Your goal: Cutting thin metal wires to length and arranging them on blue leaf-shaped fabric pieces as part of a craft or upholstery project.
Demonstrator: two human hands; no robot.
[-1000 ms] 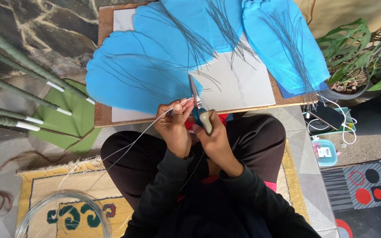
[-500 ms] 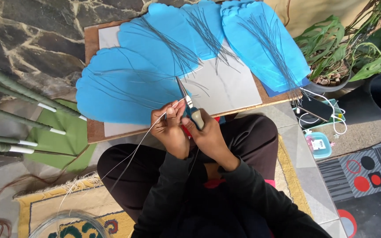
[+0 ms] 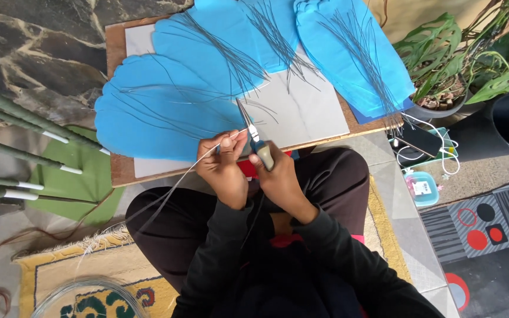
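Holding steady since a moment ago, our left hand [image 3: 222, 162] pinches one thin wire [image 3: 166, 191] while our right hand [image 3: 278, 176] grips one pair of pliers [image 3: 254, 138]. Both stay above the board [image 3: 119, 171], which carries three blue petal shapes [image 3: 166, 112].

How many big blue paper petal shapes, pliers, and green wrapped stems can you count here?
Big blue paper petal shapes: 3
Pliers with grey handles, in the right hand: 1
Green wrapped stems with white tips: 5
Total: 9

Single head cam, looking steeply down, close over lap.
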